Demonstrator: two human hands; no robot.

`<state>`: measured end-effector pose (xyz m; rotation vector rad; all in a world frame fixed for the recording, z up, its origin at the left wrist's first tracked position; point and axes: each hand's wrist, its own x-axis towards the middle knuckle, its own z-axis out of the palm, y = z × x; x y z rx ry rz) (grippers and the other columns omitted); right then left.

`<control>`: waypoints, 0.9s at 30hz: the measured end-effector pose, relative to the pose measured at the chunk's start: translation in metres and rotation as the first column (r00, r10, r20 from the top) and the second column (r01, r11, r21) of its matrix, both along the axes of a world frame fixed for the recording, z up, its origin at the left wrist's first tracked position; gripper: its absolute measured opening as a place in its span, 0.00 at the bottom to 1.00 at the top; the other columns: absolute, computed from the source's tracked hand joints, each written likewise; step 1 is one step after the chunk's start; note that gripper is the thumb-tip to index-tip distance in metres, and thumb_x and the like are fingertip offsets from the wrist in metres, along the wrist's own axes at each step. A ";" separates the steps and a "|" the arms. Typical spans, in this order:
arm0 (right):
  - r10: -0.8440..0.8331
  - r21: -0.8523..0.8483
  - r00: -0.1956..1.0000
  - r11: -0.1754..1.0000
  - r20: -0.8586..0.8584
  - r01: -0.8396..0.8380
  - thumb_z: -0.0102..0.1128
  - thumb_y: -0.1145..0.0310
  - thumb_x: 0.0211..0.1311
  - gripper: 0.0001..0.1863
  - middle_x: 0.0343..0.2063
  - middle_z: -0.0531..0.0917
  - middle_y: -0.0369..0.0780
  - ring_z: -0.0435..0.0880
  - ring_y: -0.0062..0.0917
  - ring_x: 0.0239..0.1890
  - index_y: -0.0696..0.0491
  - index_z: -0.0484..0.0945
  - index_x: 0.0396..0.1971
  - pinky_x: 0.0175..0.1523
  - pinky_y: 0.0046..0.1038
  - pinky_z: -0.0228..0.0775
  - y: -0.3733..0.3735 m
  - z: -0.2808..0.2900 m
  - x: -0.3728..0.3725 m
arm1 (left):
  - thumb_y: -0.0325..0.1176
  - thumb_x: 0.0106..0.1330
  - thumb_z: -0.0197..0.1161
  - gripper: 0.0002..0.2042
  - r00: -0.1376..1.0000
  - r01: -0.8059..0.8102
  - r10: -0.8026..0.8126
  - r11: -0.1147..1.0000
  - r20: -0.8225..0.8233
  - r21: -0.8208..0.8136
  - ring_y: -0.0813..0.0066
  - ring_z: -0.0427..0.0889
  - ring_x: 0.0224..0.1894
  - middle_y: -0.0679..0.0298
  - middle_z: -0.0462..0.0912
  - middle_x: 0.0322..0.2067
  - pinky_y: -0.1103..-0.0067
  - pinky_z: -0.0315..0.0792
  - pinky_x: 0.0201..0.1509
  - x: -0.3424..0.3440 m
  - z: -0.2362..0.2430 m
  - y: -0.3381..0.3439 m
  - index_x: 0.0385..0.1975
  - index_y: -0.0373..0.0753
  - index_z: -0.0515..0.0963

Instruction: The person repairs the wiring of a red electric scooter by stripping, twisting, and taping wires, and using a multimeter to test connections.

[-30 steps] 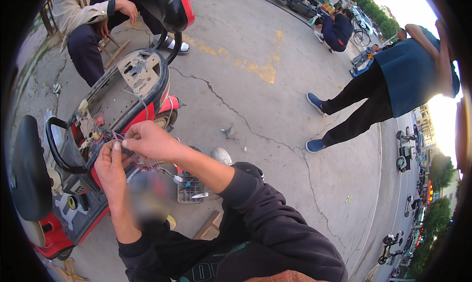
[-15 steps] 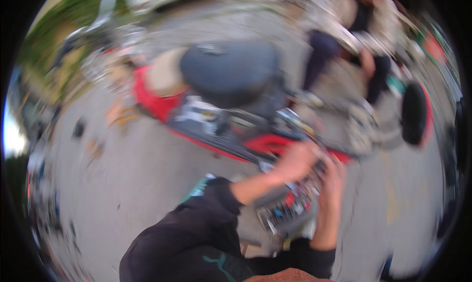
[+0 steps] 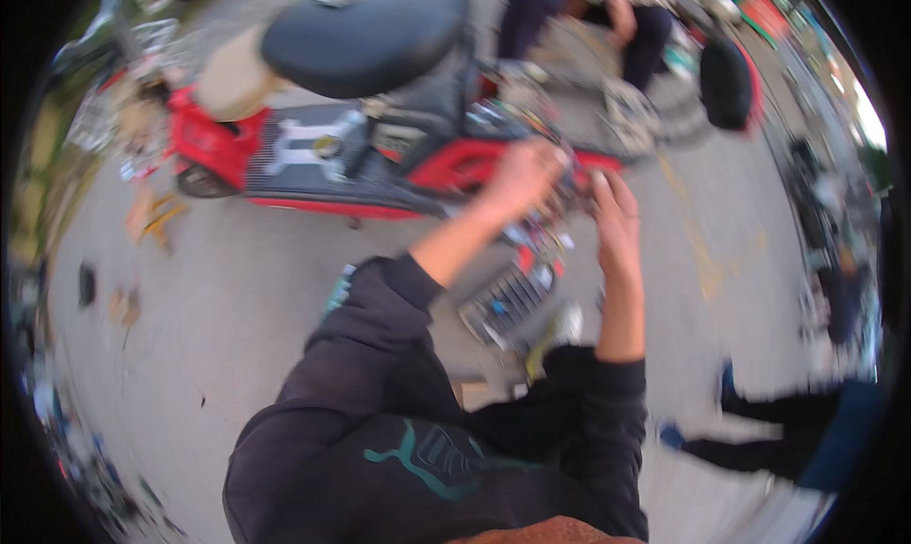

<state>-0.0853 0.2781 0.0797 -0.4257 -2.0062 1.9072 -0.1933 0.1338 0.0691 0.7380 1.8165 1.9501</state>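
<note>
A red and black scooter [image 3: 323, 202] lies across the upper picture, its black seat [image 3: 365, 36] on the left part and coloured wires [image 3: 569, 169] bunched near its middle. My left hand [image 3: 531, 174] has its fingers curled on those wires. Just right of it, my right hand [image 3: 610, 202] pinches at the same bundle, slightly blurred. Beneath both hands, more wires hang toward a grey plastic tray [image 3: 498, 307] with small blue pieces. A small yellow roll [image 3: 327, 147] rests on the footboard.
Across the scooter sits a person [image 3: 645, 41] in dark trousers, beside a black, red-edged padded part [image 3: 723, 84]. Another person's legs [image 3: 750, 449] are at the lower right. A yellowish wooden object [image 3: 157, 217] lies on the pavement at left, near a dark object [image 3: 87, 283].
My view has swung sharply round, so the scooter has shifted from the left to across the top. Both hands now appear higher in the picture, still at the wires.
</note>
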 end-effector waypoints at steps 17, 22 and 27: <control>0.024 0.021 0.997 0.999 0.080 -0.026 0.64 0.69 0.68 0.13 0.35 0.86 0.37 0.81 0.17 0.37 0.64 0.82 0.45 0.43 0.23 0.74 -0.016 -0.028 0.020 | 0.36 0.77 0.58 0.11 0.972 0.074 -0.102 0.988 0.214 0.136 0.75 0.88 0.39 0.61 0.87 0.39 0.78 0.81 0.45 0.002 -0.016 0.013 0.45 0.33 0.77; 0.041 -0.053 0.997 0.998 0.064 -0.038 0.66 0.72 0.66 0.08 0.28 0.83 0.32 0.76 0.12 0.30 0.62 0.84 0.39 0.36 0.21 0.70 -0.020 -0.033 0.014 | 0.35 0.79 0.53 0.12 0.959 0.098 -0.123 0.989 0.255 0.107 0.69 0.88 0.45 0.58 0.86 0.43 0.74 0.82 0.49 0.006 -0.001 0.005 0.49 0.32 0.75; 0.035 -0.143 0.995 0.990 0.099 -0.020 0.67 0.72 0.65 0.09 0.28 0.82 0.31 0.76 0.11 0.31 0.62 0.84 0.38 0.36 0.19 0.69 -0.010 -0.034 0.012 | 0.37 0.80 0.53 0.12 0.964 0.117 -0.124 0.992 0.234 0.043 0.71 0.88 0.45 0.59 0.86 0.44 0.77 0.82 0.47 0.004 0.001 0.006 0.51 0.34 0.75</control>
